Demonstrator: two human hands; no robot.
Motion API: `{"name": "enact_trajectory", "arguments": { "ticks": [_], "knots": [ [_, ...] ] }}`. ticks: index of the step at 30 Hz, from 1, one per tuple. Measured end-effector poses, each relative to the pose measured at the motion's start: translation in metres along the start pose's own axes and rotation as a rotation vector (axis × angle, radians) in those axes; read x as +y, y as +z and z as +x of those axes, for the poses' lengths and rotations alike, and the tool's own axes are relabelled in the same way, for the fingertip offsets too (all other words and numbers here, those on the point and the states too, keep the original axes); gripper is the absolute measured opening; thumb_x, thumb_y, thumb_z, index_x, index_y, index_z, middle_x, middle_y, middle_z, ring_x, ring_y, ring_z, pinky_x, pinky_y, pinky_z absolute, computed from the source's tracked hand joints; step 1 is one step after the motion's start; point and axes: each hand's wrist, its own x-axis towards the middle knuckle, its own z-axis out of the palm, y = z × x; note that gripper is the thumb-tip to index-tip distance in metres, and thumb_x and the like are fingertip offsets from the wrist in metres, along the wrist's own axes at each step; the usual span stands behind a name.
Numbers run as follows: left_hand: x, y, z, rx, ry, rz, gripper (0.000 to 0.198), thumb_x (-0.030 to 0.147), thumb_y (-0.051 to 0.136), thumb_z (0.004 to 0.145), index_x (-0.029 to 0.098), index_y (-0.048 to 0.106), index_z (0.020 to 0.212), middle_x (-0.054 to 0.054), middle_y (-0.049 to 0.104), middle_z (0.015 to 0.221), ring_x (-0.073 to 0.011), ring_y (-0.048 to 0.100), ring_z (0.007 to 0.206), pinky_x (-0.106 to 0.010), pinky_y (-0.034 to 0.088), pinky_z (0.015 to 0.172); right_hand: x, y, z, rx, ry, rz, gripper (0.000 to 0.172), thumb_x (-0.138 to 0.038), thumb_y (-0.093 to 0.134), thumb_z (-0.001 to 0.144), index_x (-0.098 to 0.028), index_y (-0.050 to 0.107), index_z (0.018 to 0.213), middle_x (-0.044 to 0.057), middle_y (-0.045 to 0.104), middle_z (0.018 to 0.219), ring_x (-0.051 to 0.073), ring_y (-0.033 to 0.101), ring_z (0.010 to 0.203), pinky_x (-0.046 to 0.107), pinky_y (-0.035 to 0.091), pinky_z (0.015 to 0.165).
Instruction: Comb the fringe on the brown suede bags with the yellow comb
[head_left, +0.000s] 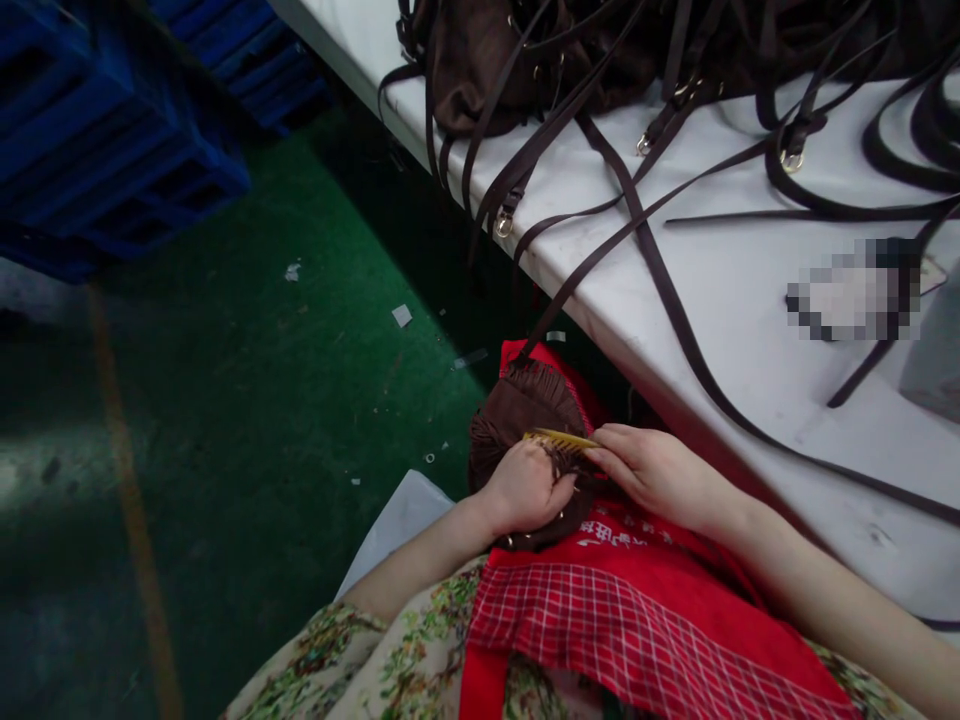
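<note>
A brown fringed bag rests on my lap, over the red apron. My left hand is closed on the bag, its thumb pressed by the fringe and small metal eyelets below it. In my right hand a yellow comb is pinched at its right end. The comb's teeth lie against the fringe, just above my left fingers. Part of the bag is hidden under my left hand. A thin dark strap runs from the bag's top up over the table edge.
On the white table to the right lie several dark brown bags with long buckled straps, some hanging over the edge. Blue pallets stand at upper left. Paper scraps dot the green floor.
</note>
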Motion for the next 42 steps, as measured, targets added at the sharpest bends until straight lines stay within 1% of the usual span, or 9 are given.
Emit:
{"name": "enact_trajectory", "arguments": {
  "ticks": [8,13,16,22,28,32,36,39,42],
  "knots": [
    [-0.001,-0.001,-0.002,0.051,0.037,0.009,0.029,0.030,0.037,0.091,0.013,0.061,0.086,-0.011,0.066,0.083,-0.0234,0.061,0.080,-0.038,0.048,0.078,-0.003,0.016,0.009,0.034,0.102,-0.476,0.027,-0.035,0.034,0.098,-0.022,0.056,0.092,0.003,0.061,0.085,0.015,0.059,0.062,0.026,0.031,0.049],
    [-0.003,0.003,-0.007,0.117,0.096,0.019,0.033,0.028,0.033,0.091,0.014,0.058,0.075,-0.011,0.062,0.073,-0.0219,0.058,0.073,-0.037,0.048,0.074,0.025,0.021,0.023,0.091,0.272,-0.519,0.029,-0.036,0.031,0.099,-0.021,0.056,0.098,0.005,0.064,0.089,0.017,0.063,0.064,0.027,0.030,0.048],
    [-0.002,0.005,-0.009,0.144,0.117,0.041,0.029,0.026,0.037,0.088,0.015,0.055,0.069,-0.010,0.059,0.068,-0.0214,0.057,0.070,-0.036,0.048,0.073,0.044,0.018,0.028,0.147,0.399,-0.387,0.033,-0.036,0.030,0.099,-0.019,0.057,0.090,0.006,0.065,0.083,0.018,0.063,0.067,0.027,0.035,0.054],
    [-0.006,0.004,-0.007,0.219,-0.009,-0.074,0.024,0.026,0.039,0.088,0.015,0.056,0.075,-0.010,0.058,0.073,-0.0221,0.057,0.075,-0.037,0.048,0.073,0.037,0.008,0.015,0.343,0.230,0.030,0.040,-0.045,0.028,0.098,-0.021,0.054,0.079,0.002,0.062,0.071,0.017,0.058,0.064,0.027,0.041,0.063],
    [-0.009,-0.010,-0.015,0.350,-0.112,-0.439,0.015,0.026,0.048,0.088,0.016,0.057,0.092,-0.008,0.062,0.090,-0.0184,0.059,0.084,-0.032,0.048,0.079,0.068,0.021,0.013,0.375,0.258,0.434,0.023,-0.036,0.057,0.084,-0.018,0.060,0.098,0.006,0.069,0.095,0.022,0.065,0.086,0.034,0.051,0.081],
    [-0.010,-0.026,-0.031,0.403,-0.232,-0.503,0.016,0.027,0.046,0.090,0.016,0.058,0.092,-0.008,0.061,0.089,-0.0171,0.059,0.083,-0.030,0.048,0.077,0.084,0.035,0.016,0.263,0.171,0.728,0.043,-0.021,0.064,0.071,-0.015,0.055,0.113,0.007,0.067,0.111,0.022,0.063,0.101,0.037,0.050,0.092],
    [-0.029,-0.041,-0.052,0.207,-0.212,-0.411,0.019,0.031,0.049,0.089,0.016,0.059,0.082,-0.007,0.062,0.083,-0.0170,0.058,0.080,-0.030,0.047,0.076,0.080,0.048,0.022,0.113,0.050,0.834,0.067,-0.013,0.060,0.068,-0.017,0.043,0.132,0.007,0.058,0.129,0.020,0.057,0.115,0.036,0.045,0.100],
    [-0.058,-0.057,-0.059,0.073,-0.254,-0.342,0.030,0.039,0.047,0.089,0.017,0.060,0.073,-0.006,0.064,0.079,-0.0181,0.059,0.078,-0.031,0.047,0.075,0.082,0.062,0.033,0.171,0.007,0.802,0.079,-0.010,0.059,0.064,-0.018,0.037,0.139,0.007,0.050,0.138,0.020,0.050,0.124,0.036,0.037,0.106],
    [-0.073,-0.072,-0.041,0.499,-0.462,-0.336,0.042,0.048,0.039,0.091,0.017,0.063,0.077,-0.008,0.065,0.083,-0.0199,0.060,0.085,-0.033,0.048,0.079,0.083,0.074,0.050,0.195,0.033,0.815,0.070,-0.009,0.056,0.064,-0.016,0.045,0.133,0.007,0.061,0.123,0.020,0.059,0.111,0.036,0.044,0.099]
  ]
}}
